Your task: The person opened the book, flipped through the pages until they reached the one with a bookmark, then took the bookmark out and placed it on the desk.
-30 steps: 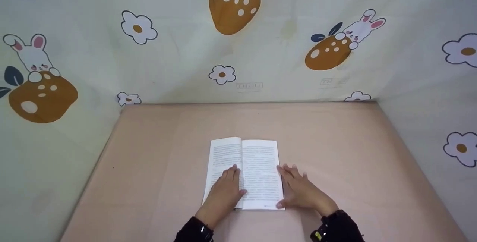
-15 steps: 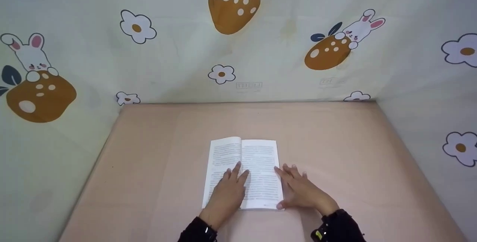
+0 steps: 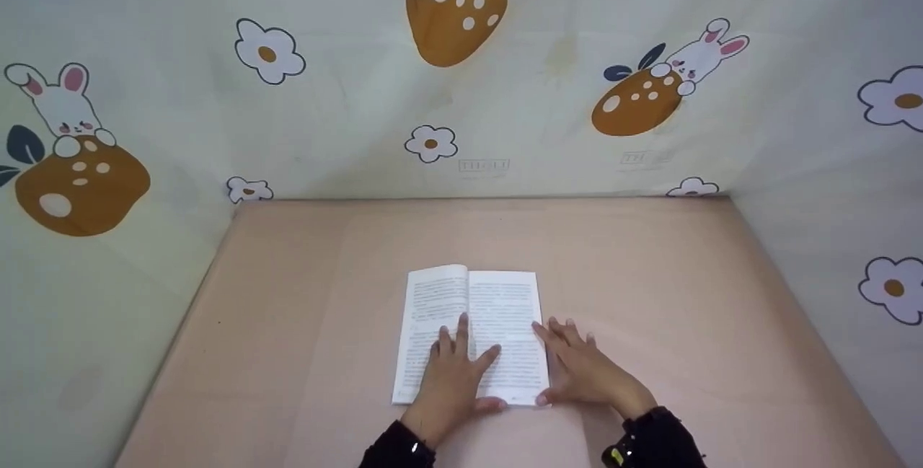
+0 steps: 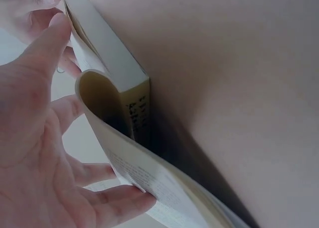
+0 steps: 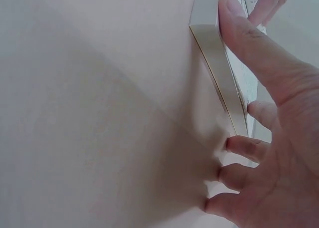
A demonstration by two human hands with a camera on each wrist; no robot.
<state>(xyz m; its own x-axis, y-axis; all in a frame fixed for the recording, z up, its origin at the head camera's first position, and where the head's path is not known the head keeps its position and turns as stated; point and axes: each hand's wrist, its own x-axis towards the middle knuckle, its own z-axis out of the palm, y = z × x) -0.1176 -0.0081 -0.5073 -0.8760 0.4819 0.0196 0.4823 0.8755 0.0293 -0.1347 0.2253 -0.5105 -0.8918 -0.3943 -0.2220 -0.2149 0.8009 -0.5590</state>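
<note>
An open book (image 3: 505,302) with printed pages lies on the table. My left hand (image 3: 448,385) spreads over its lower middle, fingers reaching up along the left page and the fold. The index finger lies across the right page, with the thumb at the near edge. In the left wrist view, the left pages bow up beside the lettered spine (image 4: 138,111) and the fingers rest on them. My right hand (image 3: 588,374) is at the book's right edge, index fingertip on the page's side and thumb (image 5: 249,33) on the near corner; its other fingers reach down beside the book.
The table (image 3: 303,295) has a plain pinkish-beige cover. Cloth walls with printed rabbits and flowers enclose it, a back wall (image 3: 339,115) and one on each side. Dark sleeves (image 3: 652,439) cover both forearms.
My left hand has moved right across the book, and its fingers have spread, with the index finger and thumb now over the right page's lower part. The right hand has barely moved.
</note>
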